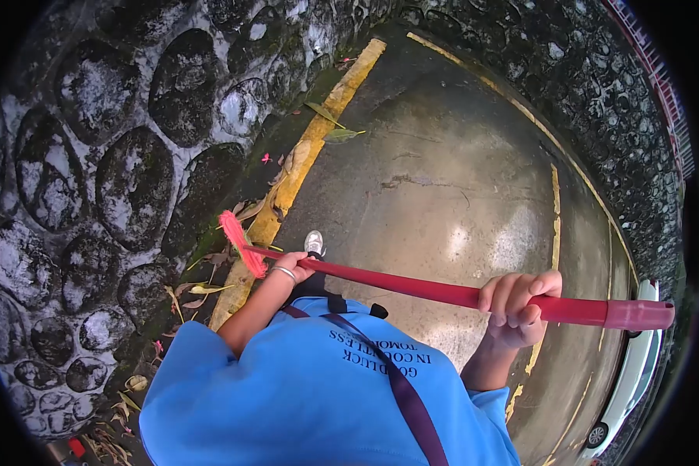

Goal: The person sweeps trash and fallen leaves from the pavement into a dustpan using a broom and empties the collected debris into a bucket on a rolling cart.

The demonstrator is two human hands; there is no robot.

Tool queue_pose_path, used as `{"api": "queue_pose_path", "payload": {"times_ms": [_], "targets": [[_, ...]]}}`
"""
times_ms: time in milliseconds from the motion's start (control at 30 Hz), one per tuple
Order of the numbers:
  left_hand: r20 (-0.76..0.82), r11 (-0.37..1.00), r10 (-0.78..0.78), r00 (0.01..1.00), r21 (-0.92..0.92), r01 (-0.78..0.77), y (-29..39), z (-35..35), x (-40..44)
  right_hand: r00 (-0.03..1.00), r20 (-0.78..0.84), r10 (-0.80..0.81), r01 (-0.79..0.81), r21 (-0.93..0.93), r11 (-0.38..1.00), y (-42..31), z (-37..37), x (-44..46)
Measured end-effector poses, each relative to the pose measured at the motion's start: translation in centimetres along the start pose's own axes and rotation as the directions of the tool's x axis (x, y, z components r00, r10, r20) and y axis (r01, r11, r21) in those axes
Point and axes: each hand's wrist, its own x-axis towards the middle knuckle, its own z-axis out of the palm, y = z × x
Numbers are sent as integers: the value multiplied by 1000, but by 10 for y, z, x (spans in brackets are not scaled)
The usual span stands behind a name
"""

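A broom with a long red handle (pixel 419 285) runs across the view in front of my blue shirt. Its pink bristles (pixel 245 245) are at the left, over the yellow line and fallen leaves by the stone wall; whether they touch the ground I cannot tell. My left hand (pixel 293 266), with a bangle at the wrist, is closed round the handle close to the broom head. Farther up, near the thick end, my right hand (pixel 518 305) wraps its fingers round the handle.
A rough stone wall (pixel 132 179) rises along the left. Dry leaves (pixel 202 289) lie at its foot beside the yellow painted line (pixel 312 140). Wet concrete (pixel 443 171) with parking lines spreads ahead and right. A white car (pixel 627 388) is parked at the far right.
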Motion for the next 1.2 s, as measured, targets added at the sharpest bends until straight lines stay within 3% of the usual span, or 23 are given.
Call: {"api": "queue_pose_path", "payload": {"times_ms": [133,267,467,567,667,833,967,1033,1067,1100,1200], "targets": [[181,998,-48,982,53,39,24,138,22,978,188,-92,107,-70,992,7,-53,105],[351,994,-42,935,111,2,54,274,50,909,406,-96,105,0,994,34,-88,199],[362,992,-101,927,113,64,63,429,128,710,704,-12,25,-8,1000,79,-161,300],[361,993,-118,925,70,100,74,502,160,776,629,35,30,-92,995,107,-203,347],[351,994,-105,931,40,97,94,567,200,900,436,-23,77,-106,991,139,-255,385],[339,997,-38,940,-47,57,117,678,264,771,637,-8,42,-38,998,192,-339,498],[370,994,-10,929,-97,50,141,777,313,780,625,-12,90,-94,992,234,-386,577],[369,986,-27,929,-144,85,156,829,339,879,475,49,107,-295,950,257,-393,613],[362,992,18,932,-119,27,162,859,352,917,394,54,113,-389,914,269,-400,629],[364,995,31,931,-97,5,168,891,365,954,289,77,53,-415,908,283,-412,641],[405,999,-13,914,-42,32,192,982,428,979,176,99,-3,-478,878,336,-448,695]]}}
